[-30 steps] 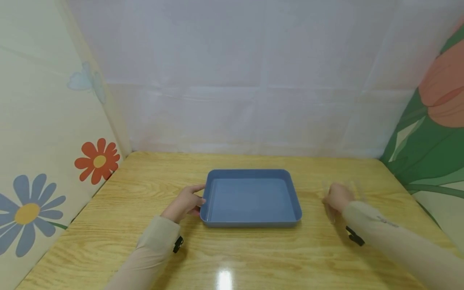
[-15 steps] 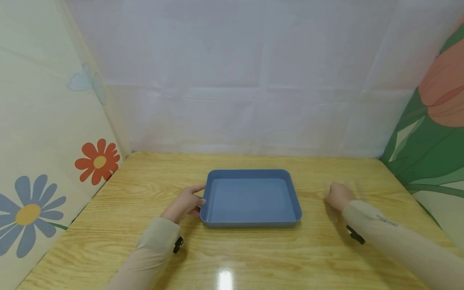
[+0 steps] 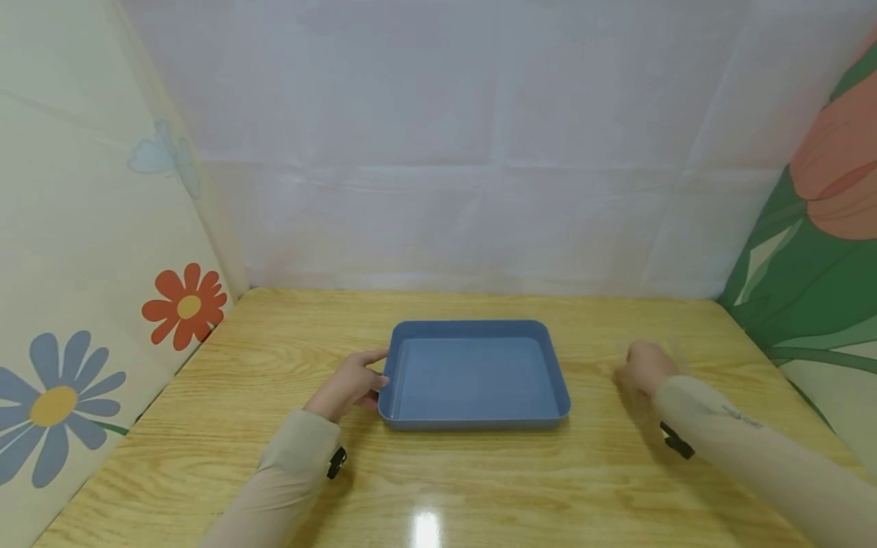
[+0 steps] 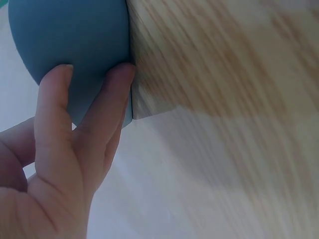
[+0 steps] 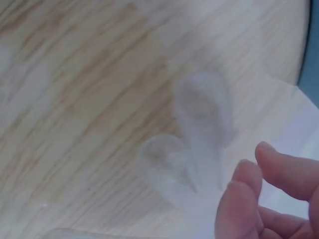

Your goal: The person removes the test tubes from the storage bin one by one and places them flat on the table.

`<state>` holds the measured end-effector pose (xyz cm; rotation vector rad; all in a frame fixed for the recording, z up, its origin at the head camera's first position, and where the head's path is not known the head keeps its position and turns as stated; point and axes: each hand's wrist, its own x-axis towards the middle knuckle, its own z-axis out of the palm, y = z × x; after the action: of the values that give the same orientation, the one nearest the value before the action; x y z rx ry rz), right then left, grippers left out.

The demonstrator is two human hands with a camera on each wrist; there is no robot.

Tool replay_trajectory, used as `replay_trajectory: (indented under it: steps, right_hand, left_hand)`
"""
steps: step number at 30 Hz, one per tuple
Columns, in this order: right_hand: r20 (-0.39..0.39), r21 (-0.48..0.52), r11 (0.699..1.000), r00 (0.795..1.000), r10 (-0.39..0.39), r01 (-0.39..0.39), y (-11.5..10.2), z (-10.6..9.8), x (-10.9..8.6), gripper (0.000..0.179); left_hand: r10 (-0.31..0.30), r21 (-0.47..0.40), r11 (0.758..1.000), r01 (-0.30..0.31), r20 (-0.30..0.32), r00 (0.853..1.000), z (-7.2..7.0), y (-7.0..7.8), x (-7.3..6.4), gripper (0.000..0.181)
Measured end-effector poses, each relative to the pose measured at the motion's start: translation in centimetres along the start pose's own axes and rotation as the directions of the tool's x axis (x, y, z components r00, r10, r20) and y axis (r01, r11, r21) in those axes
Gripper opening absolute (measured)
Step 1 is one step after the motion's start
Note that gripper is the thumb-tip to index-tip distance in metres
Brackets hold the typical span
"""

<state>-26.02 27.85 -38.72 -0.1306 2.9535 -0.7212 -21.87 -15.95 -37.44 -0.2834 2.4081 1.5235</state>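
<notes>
A shallow blue tray (image 3: 473, 380) lies on the table. My left hand (image 3: 349, 384) is at its left side; in the left wrist view the fingertips (image 4: 122, 73) rest against the outer wall of the tray (image 4: 89, 35) near its base. Right of the tray, low over the table, my right hand (image 3: 647, 369) has its fingers curled, with faint see-through edges around it. In the right wrist view a clear plastic thing (image 5: 202, 107) with two rounded, finger-like lobes runs down to the pinching thumb and fingers (image 5: 237, 209). Its exact kind I cannot tell.
The wood-grain table (image 3: 479, 479) meets a pale cloth backdrop (image 3: 479, 190) at its far edge. Flowered cloth (image 3: 181, 304) stands along the left side, and tulip-print cloth (image 3: 822, 266) along the right. Each sleeve carries a black wrist mount (image 3: 336, 462).
My right hand has shifted slightly to the right, and the see-through edges around it have changed shape. The left hand and the blue tray have kept their places.
</notes>
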Motion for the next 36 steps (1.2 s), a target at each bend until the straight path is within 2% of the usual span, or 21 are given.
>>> replay_trajectory:
  steps: [6,10,22,31,36]
  right_hand:
    - [0.034,0.098,0.995,0.999,0.017,-0.02,0.4,-0.5,0.0,0.025]
    - [0.042,0.119,0.992,0.999,0.028,-0.033,0.3,-0.9,-0.2,0.039]
    - [0.065,0.223,0.972,0.996,0.054,-0.067,-0.2,-1.2,-0.4,0.043]
    - [0.098,0.322,0.943,0.993,0.058,-0.087,-0.9,-1.6,-0.5,0.048]
    - [0.133,0.408,0.909,0.99,0.036,-0.088,-1.6,-2.2,-0.8,0.051]
  left_hand:
    - [-0.015,-0.003,1.0,0.015,-0.005,1.0,0.0,0.1,0.1,0.059]
    - [-0.02,-0.003,1.0,0.02,-0.009,1.0,0.1,0.1,0.1,0.059]
    - [-0.012,0.006,1.0,0.012,-0.005,1.0,0.0,0.0,0.0,0.058]
    - [-0.009,-0.001,1.0,0.009,-0.001,1.0,0.0,-0.1,0.2,0.058]
    - [-0.005,-0.001,1.0,0.005,0.002,1.0,0.0,0.0,0.1,0.057]
